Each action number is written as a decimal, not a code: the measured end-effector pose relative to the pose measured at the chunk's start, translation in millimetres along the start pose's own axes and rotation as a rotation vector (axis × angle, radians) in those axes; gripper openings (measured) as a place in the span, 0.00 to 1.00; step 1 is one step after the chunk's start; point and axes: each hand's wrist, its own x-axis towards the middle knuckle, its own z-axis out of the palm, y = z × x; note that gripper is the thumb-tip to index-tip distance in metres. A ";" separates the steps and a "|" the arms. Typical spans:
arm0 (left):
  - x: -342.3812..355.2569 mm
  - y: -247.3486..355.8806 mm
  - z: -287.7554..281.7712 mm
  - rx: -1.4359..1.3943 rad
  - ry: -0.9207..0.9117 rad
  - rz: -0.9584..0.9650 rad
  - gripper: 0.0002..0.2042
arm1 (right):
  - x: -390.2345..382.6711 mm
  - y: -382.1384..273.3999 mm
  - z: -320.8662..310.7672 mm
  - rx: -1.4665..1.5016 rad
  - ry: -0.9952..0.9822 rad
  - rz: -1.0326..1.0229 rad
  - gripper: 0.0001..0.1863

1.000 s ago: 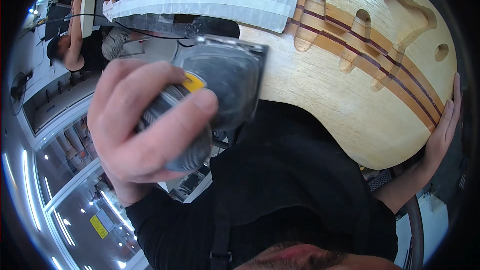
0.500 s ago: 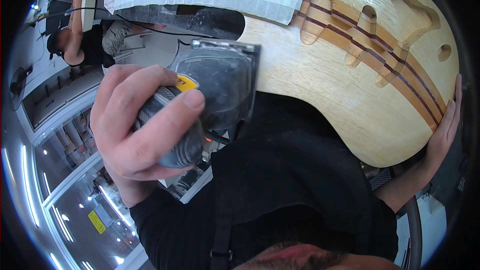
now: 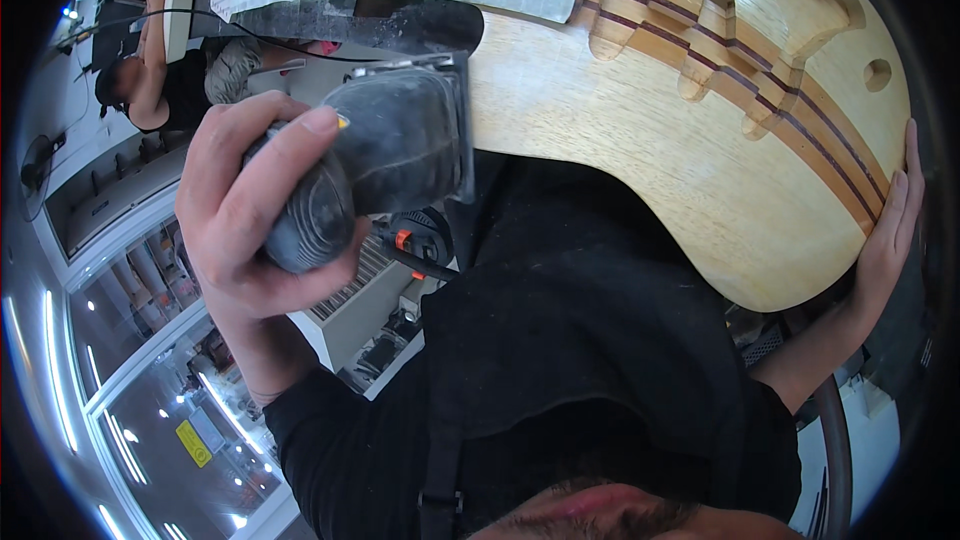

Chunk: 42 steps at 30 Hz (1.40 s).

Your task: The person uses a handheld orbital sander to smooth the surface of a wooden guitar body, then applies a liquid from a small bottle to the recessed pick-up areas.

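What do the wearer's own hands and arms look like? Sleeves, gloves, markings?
Both the left hand and right hand are bare: no gloves, rings or watch visible. The left sleeve is black, with no visible markings, and stops short of the wrist. The right sleeve is black too, leaving the forearm bare. No cables show on either arm.

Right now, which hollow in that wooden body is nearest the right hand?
The small oval hole near the edge of the wooden body; the other hollows are larger and farther from the right hand.
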 end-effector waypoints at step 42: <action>60.9 73.9 23.6 0.025 -0.169 0.087 0.39 | -9.4 -26.9 -7.1 -0.101 0.068 -0.082 0.25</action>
